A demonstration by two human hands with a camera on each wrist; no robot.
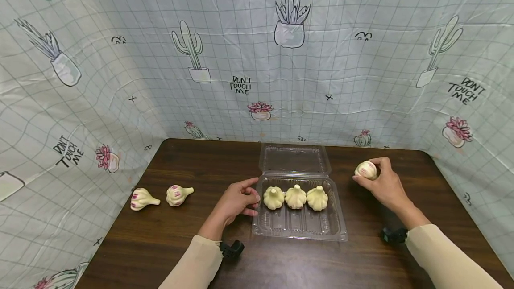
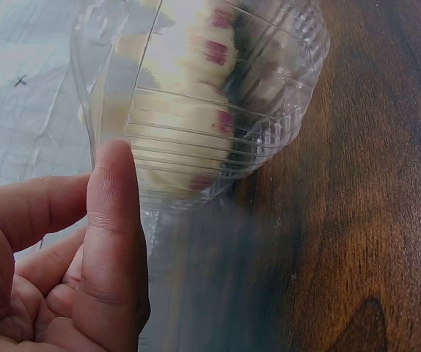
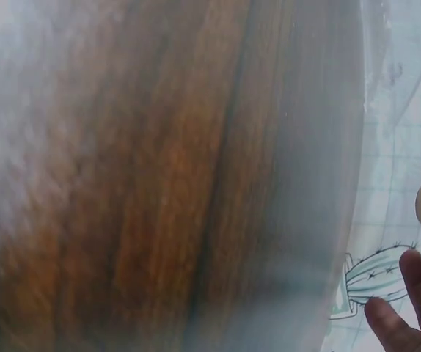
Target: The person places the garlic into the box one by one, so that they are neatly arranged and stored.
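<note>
Garlic bulb (image 1: 366,171), round and cream-white with pinkish streaks, and it's pinched between the thumb and fingers of the right hand (image 1: 386,186), out to the right of the container! Whether the bulb clears the dark brown wood-grain table (image 1: 305,262) or touches it, one cannot tell.

Over to the left hand (image 1: 238,200): empty, fingers loosely spread and gently bent, tips right up at the left side of the clear ribbed plastic tray (image 1: 299,232) — touching or just beside it, the views don't settle that. Inside, three pale cream bulbs (image 1: 296,197) line up side by side, stems away from the person, with bare ribbed floor on the near side. Behind the tray, its clear plastic lid (image 1: 295,160) lies folded back. Well apart on the left, two cream bulbs with purple patches (image 1: 179,196) lie on their sides on the table.

Now the harder looks! The left wrist view catches the tray's bulbs only through glinting plastic, blurred and cut off at the top. The right wrist view is mostly smeared wood grain — a sliver of the held bulb and some fingers squeeze in at the right edge, the grip itself out of shot. Both cream sleeves (image 1: 445,253) run off the head view's lower edge.
</note>
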